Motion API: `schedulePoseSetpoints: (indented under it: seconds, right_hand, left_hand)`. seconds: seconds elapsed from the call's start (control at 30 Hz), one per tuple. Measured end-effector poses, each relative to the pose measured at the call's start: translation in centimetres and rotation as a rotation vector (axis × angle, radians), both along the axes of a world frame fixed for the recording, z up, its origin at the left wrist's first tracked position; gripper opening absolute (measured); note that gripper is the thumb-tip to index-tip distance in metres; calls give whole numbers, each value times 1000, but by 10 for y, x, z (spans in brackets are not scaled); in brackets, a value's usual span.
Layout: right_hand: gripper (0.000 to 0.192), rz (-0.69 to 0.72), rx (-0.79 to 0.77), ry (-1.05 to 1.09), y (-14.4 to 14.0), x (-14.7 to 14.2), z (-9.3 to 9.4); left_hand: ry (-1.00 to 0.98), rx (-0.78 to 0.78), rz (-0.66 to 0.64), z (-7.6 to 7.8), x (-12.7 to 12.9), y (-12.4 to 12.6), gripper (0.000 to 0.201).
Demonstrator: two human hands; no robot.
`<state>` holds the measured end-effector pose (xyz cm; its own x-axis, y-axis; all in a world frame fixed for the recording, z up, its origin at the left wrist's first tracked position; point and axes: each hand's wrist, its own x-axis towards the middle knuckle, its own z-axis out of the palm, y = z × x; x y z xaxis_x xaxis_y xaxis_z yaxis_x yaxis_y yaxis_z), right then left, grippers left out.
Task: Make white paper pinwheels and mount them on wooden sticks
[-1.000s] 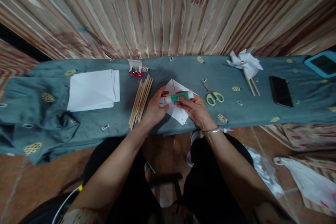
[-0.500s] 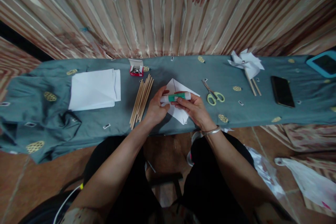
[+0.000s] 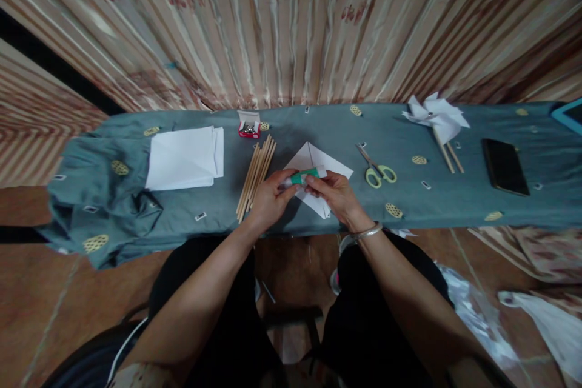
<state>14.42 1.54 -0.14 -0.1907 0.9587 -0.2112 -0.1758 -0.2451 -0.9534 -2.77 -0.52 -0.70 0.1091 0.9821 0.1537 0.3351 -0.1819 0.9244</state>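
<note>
Both hands hold a green and white glue stick [image 3: 304,177] nearly level. My left hand [image 3: 271,195] is closed on its left end. My right hand [image 3: 337,194] grips the right part, thumb on the green label. Beneath the glue stick, a creased square of white paper [image 3: 313,205] lies on the cloth, turned cornerwise and partly hidden by my hands. Left of my left hand lies a bundle of wooden sticks [image 3: 255,177]. To the right of the paper rest scissors with pale green handles [image 3: 381,176], blades pointing away.
A stack of white paper [image 3: 182,160] lies left on the green cloth [image 3: 218,206]. An open red box of small metal pieces [image 3: 249,126] stands at the back. Farther right are white paper pinwheels on sticks [image 3: 436,116], a dark phone [image 3: 505,167] and a blue-edged device [image 3: 568,115].
The camera view has shifted, so the table things appear farther right. The glue stick is tilted slightly more, right end up, and remains in both hands.
</note>
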Motion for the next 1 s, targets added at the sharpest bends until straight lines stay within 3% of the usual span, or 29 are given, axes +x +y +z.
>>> schedulePoseSetpoints:
  seconds: [0.07,0.17,0.27,0.43,0.53,0.63,0.7,0.8,0.83,1.0]
  right_hand:
    - [44,24,37,-45,-1,4,1]
    - [43,-1,90,-94,-1,17,2]
    - [41,-48,143,-142,-2,34,2]
    - [38,-87,215,-236,-5,61,-4]
    - [36,-74,272,-342,-8,71,-10]
    - [28,-63,441,-566,-12,75,-14]
    - [26,-28,575,-715,-15,75,-13]
    - [30,63,698,-850,-22,73,-11]
    - [31,88,716,-884,-24,73,-11]
    - [34,155,771,-972,-30,73,-15]
  left_hand:
    - [28,3,89,2,-17,-2,33]
    - [106,31,337,3,-51,-3,35]
    - [303,34,468,1,-81,-6,38]
    - [687,88,427,-7,-103,-15,34]
    - [782,135,394,-4,-104,-19,38]
    - [822,247,411,5,-92,-22,51]
    - [810,345,306,9,-71,-25,47]
    - [761,440,-126,7,-30,-27,35]
    - [744,457,-217,5,-17,-26,34]
    - [661,451,-325,-6,11,-16,36]
